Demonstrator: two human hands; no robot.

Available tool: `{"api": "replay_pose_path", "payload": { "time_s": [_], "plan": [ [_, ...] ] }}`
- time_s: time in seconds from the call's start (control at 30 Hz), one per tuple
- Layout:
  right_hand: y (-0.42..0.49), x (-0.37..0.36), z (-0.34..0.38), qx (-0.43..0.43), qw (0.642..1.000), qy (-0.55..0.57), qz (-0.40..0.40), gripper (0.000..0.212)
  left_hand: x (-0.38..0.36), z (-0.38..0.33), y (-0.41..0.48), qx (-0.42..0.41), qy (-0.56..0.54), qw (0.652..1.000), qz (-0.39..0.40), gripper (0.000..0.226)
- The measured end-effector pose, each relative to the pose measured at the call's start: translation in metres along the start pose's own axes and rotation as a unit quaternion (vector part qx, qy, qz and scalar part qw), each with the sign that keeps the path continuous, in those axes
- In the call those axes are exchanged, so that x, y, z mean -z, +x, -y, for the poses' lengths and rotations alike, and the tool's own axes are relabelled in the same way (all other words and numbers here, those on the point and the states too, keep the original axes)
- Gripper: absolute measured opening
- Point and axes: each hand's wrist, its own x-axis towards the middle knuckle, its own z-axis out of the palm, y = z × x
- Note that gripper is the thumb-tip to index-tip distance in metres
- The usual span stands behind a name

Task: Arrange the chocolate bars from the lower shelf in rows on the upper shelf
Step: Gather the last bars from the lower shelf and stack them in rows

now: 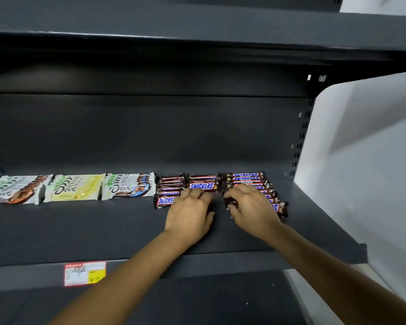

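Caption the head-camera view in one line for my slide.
Left hand rests on Snickers bars while right hand pinches one bar, on a dark shelf beside Dove bars.

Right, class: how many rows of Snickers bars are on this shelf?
3: left row, middle row touched by the left hand, right row gripped by the right hand. The hands may hide bars.

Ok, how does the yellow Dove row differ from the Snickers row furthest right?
The yellow Dove row has pale, wide wrappers; the right Snickers row has dark brown, narrower ones. The Dove row sits straight, while the Snickers row drifts rightward toward the front. No hand touches the Dove row; the right hand grips a bar of the Snickers row. Both lie overlapped, front to back, on the upper shelf.
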Motion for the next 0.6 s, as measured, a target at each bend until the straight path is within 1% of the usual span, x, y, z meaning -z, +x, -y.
{"api": "replay_pose_path", "payload": {
  "time_s": [0.17,0.27,0.4,0.5,0.6],
  "plan": [
    [0.031,-0.028,0.071,0.038,0.999,0.030,0.006,0.024,0.023,0.080,-0.032,0.040,0.030,0.999,-0.008,0.036],
    [0.052,-0.050,0.118,0.041,0.998,0.044,-0.003,0.019,0.038,0.138,-0.053,0.073,0.053,0.996,0.010,0.035],
    [0.085,-0.080,0.174,0.005,0.998,0.044,0.044,0.018,0.051,0.217,-0.076,0.116,0.067,0.990,0.049,0.032],
    [0.109,-0.106,0.206,-0.033,0.996,0.025,0.083,0.020,0.053,0.266,-0.086,0.132,0.069,0.986,0.075,0.033],
    [0.127,-0.126,0.228,-0.064,0.994,0.019,0.085,0.027,0.049,0.295,-0.086,0.134,0.059,0.985,0.093,0.040]
  ]
}}
